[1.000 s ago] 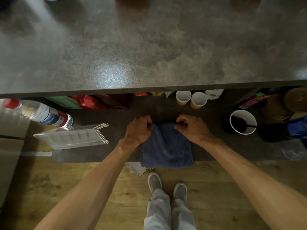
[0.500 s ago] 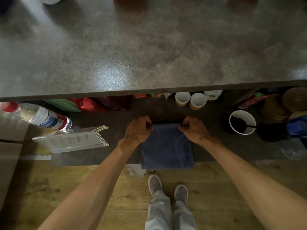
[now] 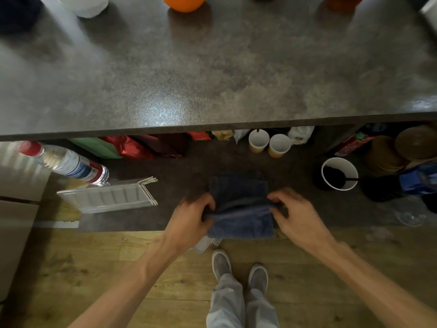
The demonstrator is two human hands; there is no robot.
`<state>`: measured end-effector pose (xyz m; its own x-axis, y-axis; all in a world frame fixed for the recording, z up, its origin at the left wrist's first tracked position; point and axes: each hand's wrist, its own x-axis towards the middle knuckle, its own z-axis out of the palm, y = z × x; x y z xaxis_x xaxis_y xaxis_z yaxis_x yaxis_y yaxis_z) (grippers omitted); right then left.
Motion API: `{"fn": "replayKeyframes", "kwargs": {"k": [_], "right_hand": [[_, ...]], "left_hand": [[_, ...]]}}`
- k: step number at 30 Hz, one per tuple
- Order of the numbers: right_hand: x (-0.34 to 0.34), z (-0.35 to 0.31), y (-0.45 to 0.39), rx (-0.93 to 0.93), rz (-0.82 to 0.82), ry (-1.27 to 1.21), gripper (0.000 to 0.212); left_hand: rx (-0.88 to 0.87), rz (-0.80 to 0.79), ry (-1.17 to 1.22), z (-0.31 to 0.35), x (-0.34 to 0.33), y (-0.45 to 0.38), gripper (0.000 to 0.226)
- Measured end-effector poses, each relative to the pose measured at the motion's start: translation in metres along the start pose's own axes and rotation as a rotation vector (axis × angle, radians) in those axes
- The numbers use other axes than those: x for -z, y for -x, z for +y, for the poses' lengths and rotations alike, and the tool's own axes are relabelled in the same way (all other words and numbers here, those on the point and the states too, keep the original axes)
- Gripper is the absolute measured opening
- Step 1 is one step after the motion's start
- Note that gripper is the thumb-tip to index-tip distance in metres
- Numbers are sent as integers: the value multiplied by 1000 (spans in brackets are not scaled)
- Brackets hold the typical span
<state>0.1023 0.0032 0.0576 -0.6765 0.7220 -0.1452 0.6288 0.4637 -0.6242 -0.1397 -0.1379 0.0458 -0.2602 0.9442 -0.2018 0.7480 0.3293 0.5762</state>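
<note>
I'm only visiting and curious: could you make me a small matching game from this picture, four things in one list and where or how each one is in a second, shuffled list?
Things:
1. blue towel
2. plastic bottle
3. orange round thing
4. white cup

Places or states:
a. on the upper counter, at the far edge of view
b. gripped at its sides by the left hand and right hand
c. lying on its side, at the left
d. something dark inside, right of the towel

Pairs: 1-b, 2-c, 3-a, 4-d.

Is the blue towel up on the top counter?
No, the blue towel lies on the lower shelf beneath the top counter, with the left hand and right hand holding its fold.
</note>
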Motion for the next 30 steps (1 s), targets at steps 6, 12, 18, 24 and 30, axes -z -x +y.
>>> {"fn": "replayKeyframes", "kwargs": {"k": [6, 12, 18, 24, 30], "right_hand": [[39, -20, 58, 54, -108, -100, 26], [29, 15, -30, -241, -168, -302, 21], [-37, 58, -111, -425, -16, -321, 17], [-51, 46, -85, -369, 278, -157, 24], [-113, 18, -53, 11, 127, 340, 53]], "left_hand": [[-75, -232, 128, 33, 36, 54, 30], [79, -162, 265, -3, 28, -48, 20], [300, -33, 326, -43, -25, -118, 9], [421, 294, 177, -47, -43, -92, 25], [-144, 193, -197, -6, -108, -52, 54]]}}
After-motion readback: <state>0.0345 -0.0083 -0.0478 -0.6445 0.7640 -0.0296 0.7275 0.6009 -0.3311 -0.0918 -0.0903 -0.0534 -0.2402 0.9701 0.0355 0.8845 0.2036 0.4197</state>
